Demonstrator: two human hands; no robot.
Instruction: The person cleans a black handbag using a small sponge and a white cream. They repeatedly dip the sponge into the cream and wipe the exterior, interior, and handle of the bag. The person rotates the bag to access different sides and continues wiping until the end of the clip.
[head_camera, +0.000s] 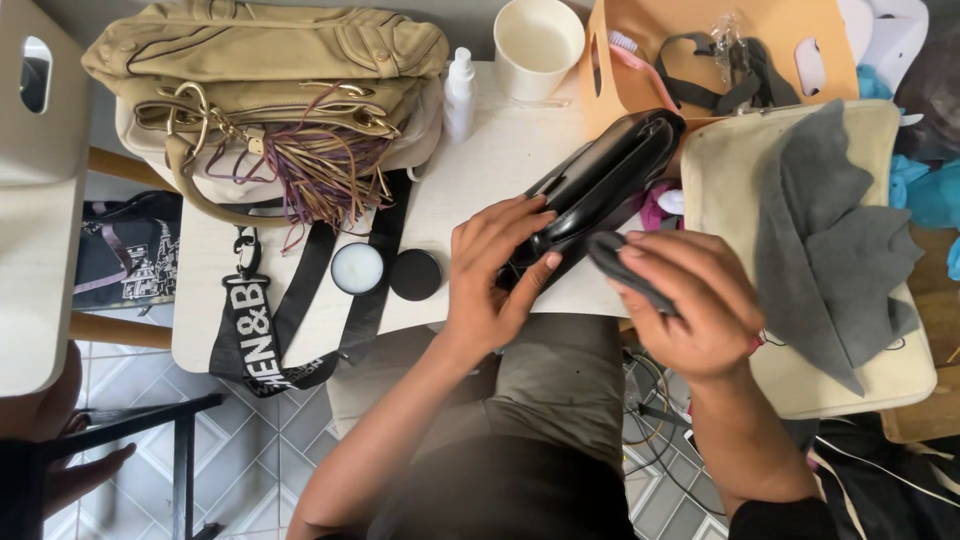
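A glossy black handbag (610, 175) lies tilted across the middle of the white table (490, 170). My left hand (495, 275) grips its near lower end, fingers spread over the side. My right hand (690, 300) pinches a small dark grey cloth (625, 265), pressed against the bag's lower edge. An open round tin of pale cream (357, 267) and its black lid (415, 274) sit just left of my left hand.
A tan leather bag (270, 70) with purple tassels and a black printed strap (245, 335) fills the table's left. A white spray bottle (459, 95), a white cup (537, 45), an orange board (720, 50) and a cream bag (880, 370) under a grey cloth (830, 235) lie around.
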